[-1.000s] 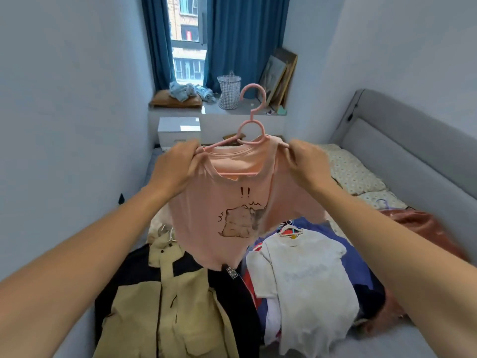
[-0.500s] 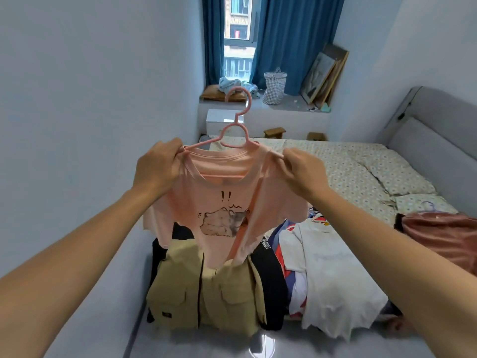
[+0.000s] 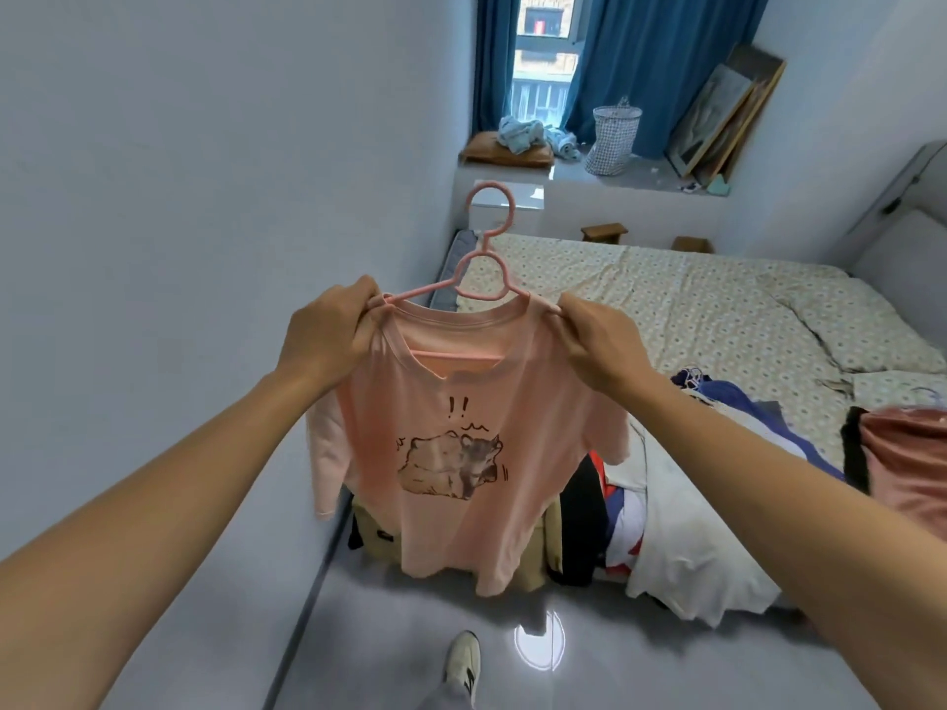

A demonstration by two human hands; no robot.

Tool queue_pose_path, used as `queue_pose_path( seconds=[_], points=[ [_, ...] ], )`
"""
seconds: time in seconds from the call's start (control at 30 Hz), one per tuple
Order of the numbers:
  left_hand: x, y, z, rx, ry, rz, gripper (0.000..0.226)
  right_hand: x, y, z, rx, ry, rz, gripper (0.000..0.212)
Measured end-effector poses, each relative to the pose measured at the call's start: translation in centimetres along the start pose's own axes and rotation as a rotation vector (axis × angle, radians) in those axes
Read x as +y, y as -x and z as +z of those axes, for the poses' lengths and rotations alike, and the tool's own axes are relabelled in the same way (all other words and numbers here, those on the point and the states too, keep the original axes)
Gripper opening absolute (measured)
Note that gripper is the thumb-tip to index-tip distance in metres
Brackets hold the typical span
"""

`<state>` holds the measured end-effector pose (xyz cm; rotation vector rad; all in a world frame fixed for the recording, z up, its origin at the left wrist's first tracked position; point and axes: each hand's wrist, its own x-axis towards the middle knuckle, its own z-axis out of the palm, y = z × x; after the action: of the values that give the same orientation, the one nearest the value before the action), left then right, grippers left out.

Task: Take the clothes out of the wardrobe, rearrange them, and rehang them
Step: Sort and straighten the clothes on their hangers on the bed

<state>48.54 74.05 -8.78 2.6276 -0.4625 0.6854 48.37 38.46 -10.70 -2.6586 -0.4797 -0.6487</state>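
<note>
Your left hand [image 3: 328, 338] pinches the left shoulder of the pink cartoon T-shirt [image 3: 451, 453], and your right hand [image 3: 599, 345] pinches its right shoulder, both over the ends of the pink plastic hanger [image 3: 484, 258]. You hold the shirt spread in the air above the grey floor [image 3: 389, 643], before clothes piled on the bed [image 3: 717, 310].

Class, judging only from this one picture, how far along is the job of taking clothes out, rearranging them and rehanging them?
Done: clothes lie heaped on the bed, among them a white garment, so they appear to be out of the wardrobe. In hand: the left hand and right hand grip the shoulders of a pink T-shirt already on a pink hanger. Left: hanging it up and handling the heap. No wardrobe is in view.
</note>
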Motion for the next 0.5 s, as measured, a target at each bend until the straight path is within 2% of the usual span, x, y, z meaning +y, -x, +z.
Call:
queue_pose_path(
  seconds=[0.23,0.5],
  points=[
    [-2.3,4.0,5.1,-0.125,0.023,-0.045,0.022,0.8,3.5,4.9,-0.065,-0.028,0.034,0.028],
    [-6.2,3.4,16.0,-0.26,0.105,-0.086,0.024,6.4,4.5,13.5,-0.242,-0.016,0.141,0.029]
  ],
)
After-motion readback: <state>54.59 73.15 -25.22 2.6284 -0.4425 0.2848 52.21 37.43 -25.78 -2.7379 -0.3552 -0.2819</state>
